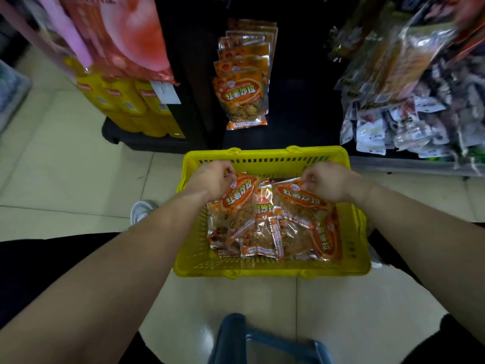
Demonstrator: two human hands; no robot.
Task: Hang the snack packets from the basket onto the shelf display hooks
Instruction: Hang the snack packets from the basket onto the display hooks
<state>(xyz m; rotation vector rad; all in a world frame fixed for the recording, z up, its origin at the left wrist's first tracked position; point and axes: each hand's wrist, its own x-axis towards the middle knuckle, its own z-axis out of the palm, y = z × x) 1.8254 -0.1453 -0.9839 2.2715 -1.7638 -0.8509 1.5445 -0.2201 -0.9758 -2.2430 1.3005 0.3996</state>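
Blue frame at the near edge, close under you, on pale floor tiles; cannot tell what it is. Your two bare forearms reach away over it to the yellow basket, which sits on the floor just before the dark shelf unit.

Left hand: fingers curled, pinching the top edge of the left packet at the basket's far left. Right hand: fingers curled, pinching the top of the right packet at the far right. Both packets tilt, lower ends among the loose packets heaped in the basket.

Labels: orange oval, yellow characters 红薯沙拉, readable on both held packets. Bottom-strip print too fine to read.

Far centre: hung packets, same 红薯沙拉 label, overlapping front to back against the dark shelf.

Far left: yellow boxes with a red band, writing blurred; red and pink bags above them.

Far right: pale pouches, piled, text unreadable.

White shoe left of the basket.
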